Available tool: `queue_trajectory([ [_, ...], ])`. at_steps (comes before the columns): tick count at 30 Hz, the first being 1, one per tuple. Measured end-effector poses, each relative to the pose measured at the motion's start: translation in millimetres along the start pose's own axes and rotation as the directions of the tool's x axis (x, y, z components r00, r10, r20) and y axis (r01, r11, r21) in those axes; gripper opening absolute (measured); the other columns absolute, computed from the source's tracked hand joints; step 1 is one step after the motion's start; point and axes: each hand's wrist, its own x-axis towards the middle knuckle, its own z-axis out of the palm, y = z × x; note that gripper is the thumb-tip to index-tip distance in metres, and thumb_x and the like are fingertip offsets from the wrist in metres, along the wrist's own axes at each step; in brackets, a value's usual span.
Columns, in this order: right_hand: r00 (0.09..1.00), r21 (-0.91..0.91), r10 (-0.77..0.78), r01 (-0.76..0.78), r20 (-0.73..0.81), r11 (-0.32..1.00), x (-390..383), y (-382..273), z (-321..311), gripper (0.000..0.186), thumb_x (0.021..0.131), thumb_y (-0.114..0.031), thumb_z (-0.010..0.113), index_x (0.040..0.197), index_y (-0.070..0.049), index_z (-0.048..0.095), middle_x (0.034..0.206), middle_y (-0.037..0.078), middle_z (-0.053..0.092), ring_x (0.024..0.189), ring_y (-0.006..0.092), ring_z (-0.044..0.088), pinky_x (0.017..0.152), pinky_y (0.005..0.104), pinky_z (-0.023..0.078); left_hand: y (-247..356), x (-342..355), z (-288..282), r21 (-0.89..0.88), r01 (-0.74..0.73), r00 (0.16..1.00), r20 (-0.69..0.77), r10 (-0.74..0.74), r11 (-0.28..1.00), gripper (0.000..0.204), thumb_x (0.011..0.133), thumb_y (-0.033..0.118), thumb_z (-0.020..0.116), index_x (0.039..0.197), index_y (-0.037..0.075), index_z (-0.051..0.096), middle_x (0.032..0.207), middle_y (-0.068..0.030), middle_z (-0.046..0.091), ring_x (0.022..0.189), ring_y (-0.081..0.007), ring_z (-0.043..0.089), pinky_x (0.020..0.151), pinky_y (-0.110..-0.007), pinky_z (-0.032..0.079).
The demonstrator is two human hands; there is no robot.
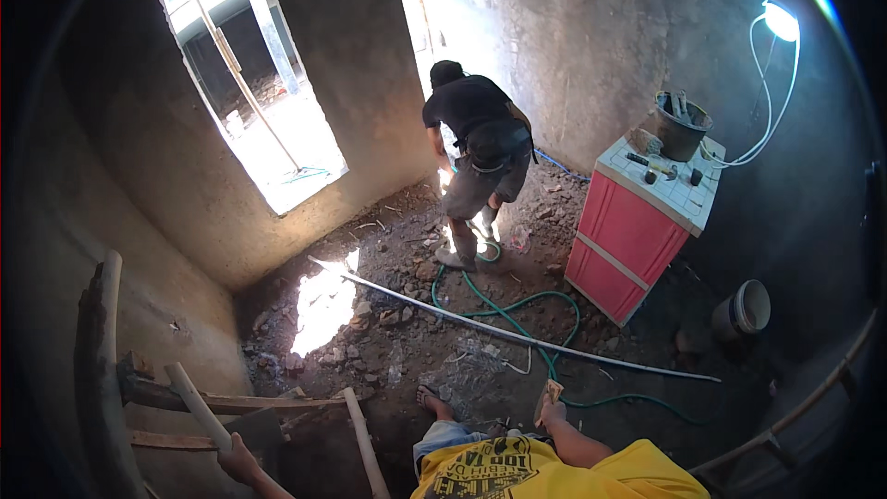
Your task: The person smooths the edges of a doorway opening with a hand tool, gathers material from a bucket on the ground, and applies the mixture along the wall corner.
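At the lower left, my left hand is closed around the lower visible part of a pale round pole. A second pale pole rises to its right, with wooden boards behind the two. On the right of my yellow shirt, my right hand is closed on a small tan object that sticks up from the fingers; its kind is not clear. The green hose runs over the floor just beyond this hand.
Bent forward near the far wall, a person in dark clothes stands on rubble. A long pale pipe crosses the floor. To the right are a pink cabinet topped with a bucket of tools, a white pail and a lit lamp.
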Motion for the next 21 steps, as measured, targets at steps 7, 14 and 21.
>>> queue_trajectory([
  [7, 0.998, -0.010, -0.022, 0.021, -0.061, 1.000, -3.4, 1.6, 3.1, 0.060, 0.090, -0.043, 0.042, 0.123, 0.007, 0.041, 0.126, 0.023, 0.045, 0.115, 0.0342, 0.046, 0.091, 0.0392, 0.039, 5.0, -8.0, -6.6, -0.039, -0.040, 0.998, -0.046, 0.038, 0.998, 0.046, 0.072, 0.034, 0.066, 0.095, -0.006, 0.061, 0.090, -0.0217, 0.064, 0.084, -0.0377, 0.061, 0.073, -0.045, 0.048],
  [14, 0.998, 0.013, -0.033, 0.034, -0.054, 0.999, -1.8, -2.2, 4.8, 0.060, 0.090, -0.044, 0.044, 0.122, 0.007, 0.043, 0.124, 0.022, 0.047, 0.111, 0.0325, 0.048, 0.088, 0.0396, 0.040, 6.9, -4.7, -5.1, 0.035, 0.044, 0.999, -0.022, -0.043, 0.998, 0.049, 0.071, 0.035, 0.067, 0.097, -0.006, 0.060, 0.092, -0.0227, 0.062, 0.087, -0.0389, 0.060, 0.075, -0.046, 0.048],
  [21, 0.998, 0.095, -0.057, 0.056, 0.008, 0.994, -1.7, -0.6, 4.5, 0.056, 0.091, -0.042, 0.044, 0.118, 0.007, 0.045, 0.110, 0.020, 0.054, 0.096, 0.0297, 0.055, 0.078, 0.0396, 0.043, 1.8, -1.0, -6.9, 0.028, 0.027, 0.999, 0.022, -0.028, 0.999, 0.048, 0.072, 0.034, 0.066, 0.098, -0.007, 0.060, 0.095, -0.0233, 0.062, 0.089, -0.0391, 0.060, 0.077, -0.046, 0.048],
])
